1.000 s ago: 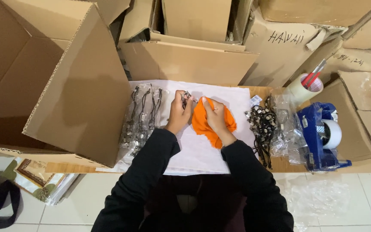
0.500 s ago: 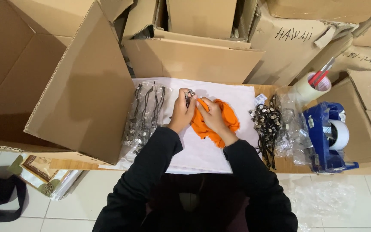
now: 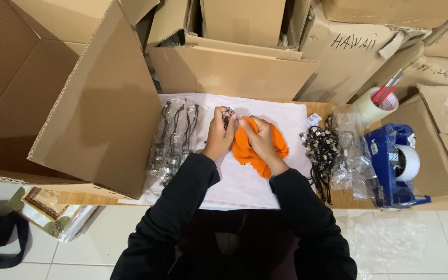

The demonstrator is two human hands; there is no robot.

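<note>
Over the last second the two hands have hardly shifted: the left hand (image 3: 219, 136) still pinches a small dark metal trinket (image 3: 228, 112) at its fingertips, and the right hand (image 3: 260, 141) still presses the orange cloth (image 3: 259, 150) against it, fingers curled into the fabric. The trinket sits just above the right fingertips, the cloth bunched under and beyond that palm on the white paper (image 3: 245, 181). Bagged pieces (image 3: 175, 140) lie outside the left fingers, loose dark ones (image 3: 321, 150) outside the right, so the rubbing looks mid-way

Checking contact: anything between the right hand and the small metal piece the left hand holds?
Yes, the orange cloth. The right hand lies on it beside the metal piece pinched by the left hand; whether cloth touches the piece is unclear.
</note>
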